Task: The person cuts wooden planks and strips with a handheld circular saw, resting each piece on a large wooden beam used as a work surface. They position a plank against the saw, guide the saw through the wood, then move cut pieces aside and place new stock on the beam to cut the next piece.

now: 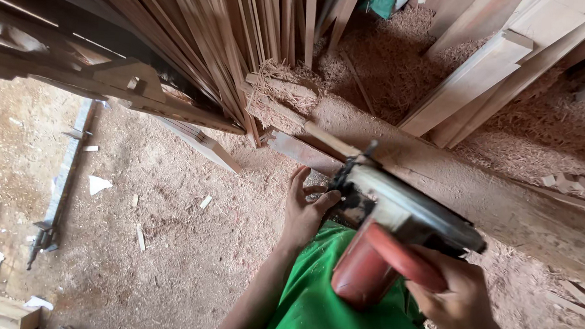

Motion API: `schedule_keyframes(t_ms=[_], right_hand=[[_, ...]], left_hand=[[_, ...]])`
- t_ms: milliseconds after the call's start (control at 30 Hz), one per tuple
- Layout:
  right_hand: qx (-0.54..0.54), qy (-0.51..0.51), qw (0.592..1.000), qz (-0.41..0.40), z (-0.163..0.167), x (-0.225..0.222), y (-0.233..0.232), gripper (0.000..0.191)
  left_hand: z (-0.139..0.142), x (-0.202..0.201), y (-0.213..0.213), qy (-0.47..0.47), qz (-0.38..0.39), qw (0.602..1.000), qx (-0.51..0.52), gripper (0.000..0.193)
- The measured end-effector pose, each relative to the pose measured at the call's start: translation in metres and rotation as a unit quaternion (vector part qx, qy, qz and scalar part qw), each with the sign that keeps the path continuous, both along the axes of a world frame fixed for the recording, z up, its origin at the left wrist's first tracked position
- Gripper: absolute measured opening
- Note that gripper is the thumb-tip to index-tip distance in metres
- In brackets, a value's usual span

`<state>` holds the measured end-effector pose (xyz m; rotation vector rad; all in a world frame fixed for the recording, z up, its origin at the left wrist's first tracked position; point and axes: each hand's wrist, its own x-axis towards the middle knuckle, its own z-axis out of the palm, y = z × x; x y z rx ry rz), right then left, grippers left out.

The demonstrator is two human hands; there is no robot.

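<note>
Sawdust floor [170, 245], open ground left of the left hand. Long dusty beam [501, 206] runs diagonally beyond both hands; leaning planks [467, 80] and a bundle of thin strips [225, 50] crowd above. One power saw [394, 235], red body, on the beam's near edge. Right hand [461, 300] wrapped around its red handle. Left hand [307, 208], fingers spread, thumb touching the saw's front. One metal bar [61, 181] far left.

No packages, labels, signs or screens show anywhere in this sawdust-strewn wood workshop view
</note>
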<state>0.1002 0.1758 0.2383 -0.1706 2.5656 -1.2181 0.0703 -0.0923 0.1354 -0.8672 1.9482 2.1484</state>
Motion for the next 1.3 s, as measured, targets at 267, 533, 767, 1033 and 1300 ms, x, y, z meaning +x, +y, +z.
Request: schedule_keyframes(t_ms=[267,533,767,1033,1300], right_hand=[[-0.035,0.025,0.996,0.073,0.006,-0.010,-0.021,0.037],[0.000,-0.072,0.993,0.097,-0.003,-0.023,-0.015,0.037],[0.012,-0.124,0.989,0.075,0.006,-0.025,-0.030,0.035],[-0.029,0.002,0.992,0.122,0.011,-0.039,-0.066,0.031],[-0.050,0.017,0.990,0.132,0.015,-0.059,-0.106,0.029]], left_hand=[[-0.007,0.009,0.006,0.040,0.021,0.996,-0.073,0.075],[-0.011,0.011,0.004,0.026,0.019,0.999,-0.035,0.073],[-0.013,0.010,-0.003,0.056,0.031,0.997,0.033,0.067],[-0.006,-0.004,-0.038,0.006,-0.011,1.000,0.025,0.052],[-0.005,-0.019,-0.077,-0.045,-0.001,0.994,0.097,0.052]])
